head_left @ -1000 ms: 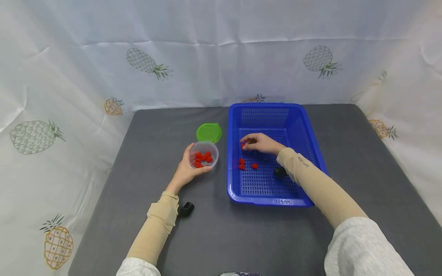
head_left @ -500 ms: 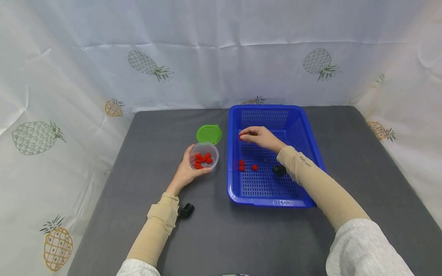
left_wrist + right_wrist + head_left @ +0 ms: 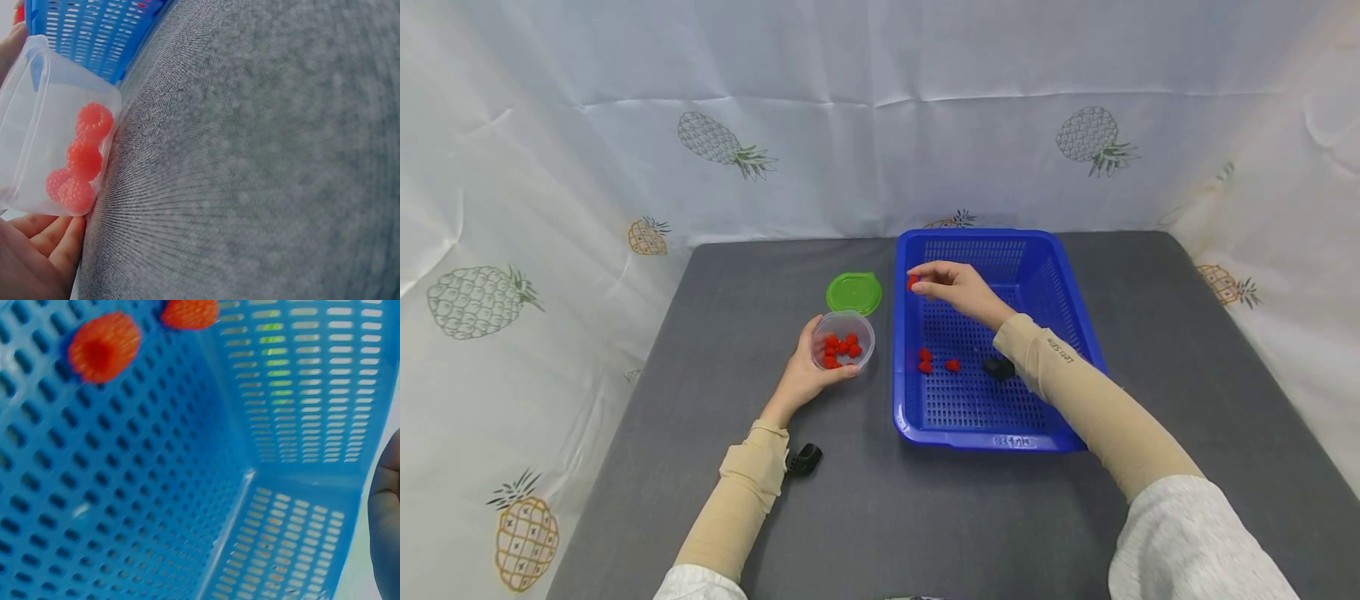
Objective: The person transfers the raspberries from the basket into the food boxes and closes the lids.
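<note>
My left hand (image 3: 801,375) holds a clear plastic tub (image 3: 863,331), thumb on its near side and fingers round its left. Several red raspberries (image 3: 843,347) lie inside; in the left wrist view they rest at the bottom of the tub (image 3: 34,150). Over the left rim of a blue perforated basket (image 3: 917,423), my right hand (image 3: 961,290) pinches one raspberry (image 3: 913,282) between thumb and fingers. Three more raspberries (image 3: 926,367) sit on the basket's floor. Only a finger's edge of the right hand (image 3: 386,519) shows in the right wrist view; its held berry is hidden there.
A green round lid (image 3: 854,293) lies on the grey table (image 3: 737,292) just behind the tub. The basket's raised walls stand right of the tub, with a narrow gap between. Black wrist cameras hang at the left wrist (image 3: 805,459) and right wrist (image 3: 998,368).
My right hand has lifted the raspberry from the basket's floor and carried it up, away and left toward the rim. The left hand and tub have stayed put.
</note>
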### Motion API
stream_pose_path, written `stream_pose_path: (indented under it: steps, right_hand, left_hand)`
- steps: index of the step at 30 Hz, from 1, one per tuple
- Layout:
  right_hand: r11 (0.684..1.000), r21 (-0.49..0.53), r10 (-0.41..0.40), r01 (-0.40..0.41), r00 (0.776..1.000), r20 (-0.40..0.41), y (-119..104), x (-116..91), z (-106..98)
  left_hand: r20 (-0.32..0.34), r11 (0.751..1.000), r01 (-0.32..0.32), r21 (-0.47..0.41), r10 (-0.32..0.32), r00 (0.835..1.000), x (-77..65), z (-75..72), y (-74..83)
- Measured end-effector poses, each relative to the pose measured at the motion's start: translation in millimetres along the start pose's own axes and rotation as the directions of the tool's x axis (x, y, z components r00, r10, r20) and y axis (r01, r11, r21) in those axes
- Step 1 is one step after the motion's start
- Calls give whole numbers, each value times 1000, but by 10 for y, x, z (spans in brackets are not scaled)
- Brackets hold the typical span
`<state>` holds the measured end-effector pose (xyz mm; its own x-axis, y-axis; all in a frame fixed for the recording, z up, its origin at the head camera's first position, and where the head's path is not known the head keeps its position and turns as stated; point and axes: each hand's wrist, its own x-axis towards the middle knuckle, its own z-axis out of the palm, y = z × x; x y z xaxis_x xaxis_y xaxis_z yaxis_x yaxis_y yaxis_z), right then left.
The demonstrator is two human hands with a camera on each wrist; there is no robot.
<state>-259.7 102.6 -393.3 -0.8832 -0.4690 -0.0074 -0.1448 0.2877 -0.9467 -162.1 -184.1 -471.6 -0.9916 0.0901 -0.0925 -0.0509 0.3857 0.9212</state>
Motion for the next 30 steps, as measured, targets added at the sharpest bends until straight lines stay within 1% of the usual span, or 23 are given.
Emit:
stream_pose_path:
  steps: [6,18,19,24,26,30]
  right_hand:
    - [999,24,-41,41,999,-10,-101,8,79]
    - [993,68,-102,100,994,28,-268,99,221]
    - [993,68,-103,100,994,33,-312,89,236]
    - [991,64,-121,117,991,54,-371,132,323]
    - [990,57,-131,127,989,65,-357,172,363]
    - [990,25,-143,141,984,109,-389,218,459]
  left_hand:
    - [3,1000,7,3,-7,1000,2,0,2]
    - [1,999,27,21,-27,1000,29,16,-3]
    - [0,999,28,20,-28,1000,29,17,0]
    - [-3,999,25,28,-25,1000,31,12,7]
    - [-4,999,24,32,-24,1000,32,8,-5]
    - [-5,999,27,42,-26,1000,30,5,-34]
